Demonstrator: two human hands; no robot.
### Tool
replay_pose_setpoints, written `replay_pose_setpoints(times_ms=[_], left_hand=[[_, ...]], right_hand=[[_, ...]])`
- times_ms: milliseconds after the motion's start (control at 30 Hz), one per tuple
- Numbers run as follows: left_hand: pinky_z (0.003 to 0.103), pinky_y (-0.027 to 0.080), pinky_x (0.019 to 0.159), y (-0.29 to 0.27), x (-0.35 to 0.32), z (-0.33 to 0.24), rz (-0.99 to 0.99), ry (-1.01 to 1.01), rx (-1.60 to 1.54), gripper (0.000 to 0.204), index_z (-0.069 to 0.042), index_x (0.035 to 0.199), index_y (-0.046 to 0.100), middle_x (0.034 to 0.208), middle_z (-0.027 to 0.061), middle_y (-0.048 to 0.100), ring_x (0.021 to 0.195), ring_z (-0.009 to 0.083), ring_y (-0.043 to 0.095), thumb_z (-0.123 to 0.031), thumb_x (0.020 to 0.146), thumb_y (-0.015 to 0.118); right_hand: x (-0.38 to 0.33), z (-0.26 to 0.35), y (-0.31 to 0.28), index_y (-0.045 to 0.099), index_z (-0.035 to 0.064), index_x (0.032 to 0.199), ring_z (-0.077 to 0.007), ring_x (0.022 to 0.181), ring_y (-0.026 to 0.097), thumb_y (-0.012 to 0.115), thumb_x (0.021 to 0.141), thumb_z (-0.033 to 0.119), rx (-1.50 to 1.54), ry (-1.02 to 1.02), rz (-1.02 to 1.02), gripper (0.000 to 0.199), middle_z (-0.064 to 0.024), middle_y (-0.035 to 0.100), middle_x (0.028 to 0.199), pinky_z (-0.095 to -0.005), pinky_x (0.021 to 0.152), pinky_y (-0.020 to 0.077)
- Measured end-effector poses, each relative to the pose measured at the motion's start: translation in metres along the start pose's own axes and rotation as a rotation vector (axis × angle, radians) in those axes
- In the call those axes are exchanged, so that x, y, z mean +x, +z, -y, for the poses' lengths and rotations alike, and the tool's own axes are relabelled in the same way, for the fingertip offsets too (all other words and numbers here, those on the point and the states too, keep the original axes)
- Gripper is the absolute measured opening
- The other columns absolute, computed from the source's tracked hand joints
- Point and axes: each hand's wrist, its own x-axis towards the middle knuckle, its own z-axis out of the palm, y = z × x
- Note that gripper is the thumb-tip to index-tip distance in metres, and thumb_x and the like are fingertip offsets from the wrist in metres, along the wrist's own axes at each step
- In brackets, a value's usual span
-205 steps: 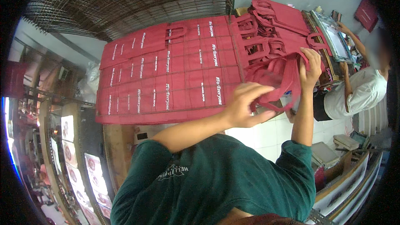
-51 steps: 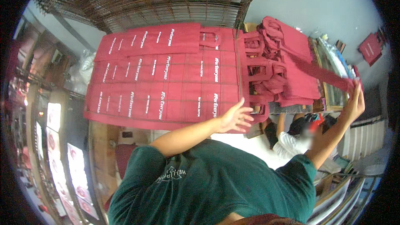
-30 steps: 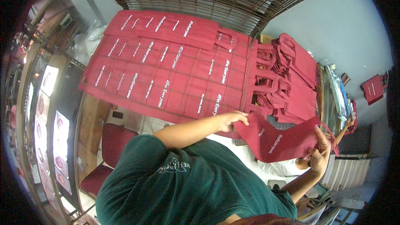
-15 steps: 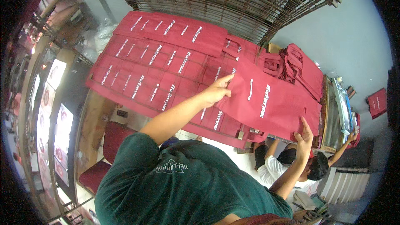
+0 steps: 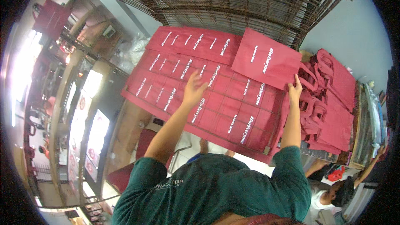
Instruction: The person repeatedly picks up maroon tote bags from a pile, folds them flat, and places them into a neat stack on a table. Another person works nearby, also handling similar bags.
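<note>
A flat red fabric bag (image 5: 262, 48) with white print lies over the far right part of a wire rack (image 5: 225, 114). My right hand (image 5: 295, 88) is at its near right corner, which appears pinched between thumb and fingers. My left hand (image 5: 195, 89), slightly blurred, hovers over the middle of the rack with its fingers apart and nothing in them. Beneath it, more printed red bags (image 5: 156, 87) lie in rows, with wire bars of a grid showing across several of them.
Red bags with handles (image 5: 329, 116) are piled right of the rack. Above the far side hangs a stack of wire racks (image 5: 233, 4). A person (image 5: 333, 193) in white sits at the lower right, near a framed screen (image 5: 361, 129). A red chair (image 5: 146, 146) stands at the near left.
The bag held between both hands has moved to the far side and now lies on the rack. My left hand has let go of it. The view has shifted.
</note>
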Motion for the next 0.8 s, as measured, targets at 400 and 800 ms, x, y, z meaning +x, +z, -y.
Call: replay_pose_setpoints(times_ms=[400,800], left_hand=[[0.037,0.043,0.089,-0.223,-0.356,0.184,-0.267,-0.713,0.871,0.059,0.001,0.117,0.050,0.110,0.0182,0.059,0.105,0.0305,0.056,-0.025,0.068,0.072],[0.030,0.048,0.068,-0.295,-0.481,0.300,-0.129,-1.131,0.411,0.065,0.006,0.118,0.048,0.095,0.0142,0.062,0.081,0.0200,0.061,-0.030,0.070,0.074]], right_hand=[[0.061,-0.066,0.014,0.050,-0.0011,0.121,-0.0329,0.114,0.049,0.053,0.067,0.004,-0.520,-0.045,-0.064,0.054,-0.0227,0.052,0.120,-0.0356,0.097,0.0373],[0.065,-0.054,0.017,0.050,-0.0002,0.120,-0.0369,0.103,0.053,0.061,0.067,0.016,-0.830,0.163,-0.122,0.057,-0.0222,0.055,0.111,-0.0422,0.088,0.0432]])
